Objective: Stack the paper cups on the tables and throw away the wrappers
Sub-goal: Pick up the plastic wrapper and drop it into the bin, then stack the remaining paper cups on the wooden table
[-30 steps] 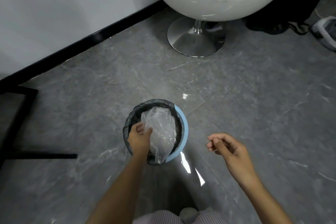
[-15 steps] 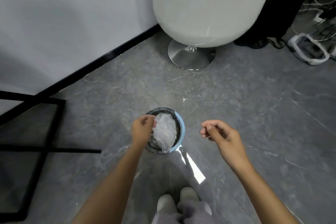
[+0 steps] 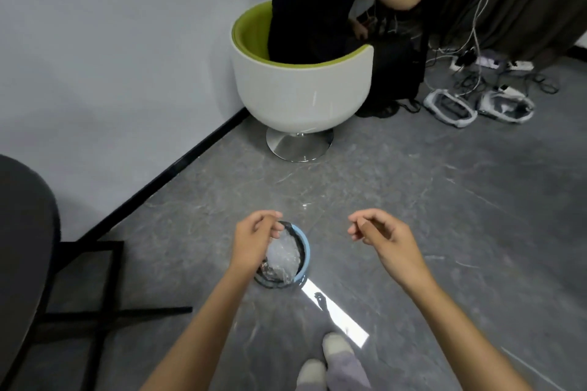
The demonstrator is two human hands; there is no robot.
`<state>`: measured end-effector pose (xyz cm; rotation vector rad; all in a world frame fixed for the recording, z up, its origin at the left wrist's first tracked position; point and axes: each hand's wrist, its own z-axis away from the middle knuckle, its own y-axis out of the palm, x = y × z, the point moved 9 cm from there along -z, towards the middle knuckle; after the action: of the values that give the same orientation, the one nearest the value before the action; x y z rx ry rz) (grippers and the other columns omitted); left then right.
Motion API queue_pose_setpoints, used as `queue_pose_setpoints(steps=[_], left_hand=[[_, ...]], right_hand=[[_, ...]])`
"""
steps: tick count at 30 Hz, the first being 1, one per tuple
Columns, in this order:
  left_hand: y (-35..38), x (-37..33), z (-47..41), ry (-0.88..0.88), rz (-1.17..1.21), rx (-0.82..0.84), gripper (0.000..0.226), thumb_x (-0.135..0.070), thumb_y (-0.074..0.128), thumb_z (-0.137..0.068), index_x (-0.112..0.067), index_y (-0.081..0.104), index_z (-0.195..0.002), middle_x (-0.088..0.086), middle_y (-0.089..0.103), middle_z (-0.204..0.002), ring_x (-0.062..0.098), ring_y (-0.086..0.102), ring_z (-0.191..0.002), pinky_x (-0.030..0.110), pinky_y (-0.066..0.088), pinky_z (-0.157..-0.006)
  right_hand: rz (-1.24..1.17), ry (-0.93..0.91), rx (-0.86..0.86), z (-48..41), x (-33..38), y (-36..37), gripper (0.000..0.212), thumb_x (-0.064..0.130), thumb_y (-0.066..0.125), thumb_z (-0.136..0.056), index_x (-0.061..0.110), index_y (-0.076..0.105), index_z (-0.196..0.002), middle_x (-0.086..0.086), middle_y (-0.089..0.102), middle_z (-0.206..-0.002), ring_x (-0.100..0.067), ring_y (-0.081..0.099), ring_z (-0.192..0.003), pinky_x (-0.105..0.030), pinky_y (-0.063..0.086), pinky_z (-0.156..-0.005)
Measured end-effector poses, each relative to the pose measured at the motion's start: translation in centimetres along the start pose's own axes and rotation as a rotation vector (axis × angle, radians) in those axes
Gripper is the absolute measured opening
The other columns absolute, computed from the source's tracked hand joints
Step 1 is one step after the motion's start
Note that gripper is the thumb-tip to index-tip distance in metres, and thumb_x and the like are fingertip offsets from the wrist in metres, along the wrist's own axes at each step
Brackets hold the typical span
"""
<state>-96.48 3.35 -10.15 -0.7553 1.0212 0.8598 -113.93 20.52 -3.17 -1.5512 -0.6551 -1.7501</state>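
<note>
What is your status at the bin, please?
Left grip and right grip loosely curled, empty. Clear plastic wrapper in the blue bin. Nothing in the way.

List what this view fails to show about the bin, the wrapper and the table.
- Head view: whether the left hand pinches the wrapper; its curled fingers cover the contact.
- Head view: what lies in the bin under the wrapper, hidden by the wrapper and the hand.
- Head view: the table, cut off by the left edge, so any cups on it are unseen.
</note>
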Motion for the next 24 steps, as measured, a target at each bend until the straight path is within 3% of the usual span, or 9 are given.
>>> queue_pose_setpoints(steps=[4,11,24], left_hand=[[2.1,-5.5,3.1,0.061,0.009,0.098,0.028,0.004,0.048,-0.096,-0.008,0.069,-0.083,0.007,0.063,-0.068,0.0,0.055,-0.047,0.01,0.045,-0.052],[8.9,-14.7,9.3,0.203,0.005,0.298,0.026,0.003,0.046,-0.097,-0.003,0.069,-0.086,0.007,0.062,-0.069,-0.001,0.053,-0.047,0.01,0.044,-0.051],[32.5,-20.5,22.2,0.304,0.01,0.693,0.031,-0.004,0.046,-0.1,-0.007,0.068,-0.079,-0.006,0.061,-0.056,-0.001,0.052,-0.047,0.012,0.044,-0.054]], right_hand=[[-0.027,-0.037,-0.08,2.9,3.1,-2.0,0.022,-0.001,0.05,-0.093,0.013,0.064,-0.084,-0.002,0.065,-0.072,-0.001,0.061,-0.062,-0.007,0.042,-0.062],[-0.065,-0.149,-0.288,8.8,9.2,-8.8,0.018,0.0,0.051,-0.093,0.009,0.064,-0.087,-0.003,0.066,-0.074,-0.003,0.061,-0.064,-0.008,0.044,-0.063],[-0.102,-0.219,-0.724,21.0,12.9,-31.0,0.015,-0.001,0.05,-0.093,0.001,0.063,-0.089,-0.007,0.064,-0.072,-0.001,0.059,-0.059,-0.008,0.044,-0.059]])
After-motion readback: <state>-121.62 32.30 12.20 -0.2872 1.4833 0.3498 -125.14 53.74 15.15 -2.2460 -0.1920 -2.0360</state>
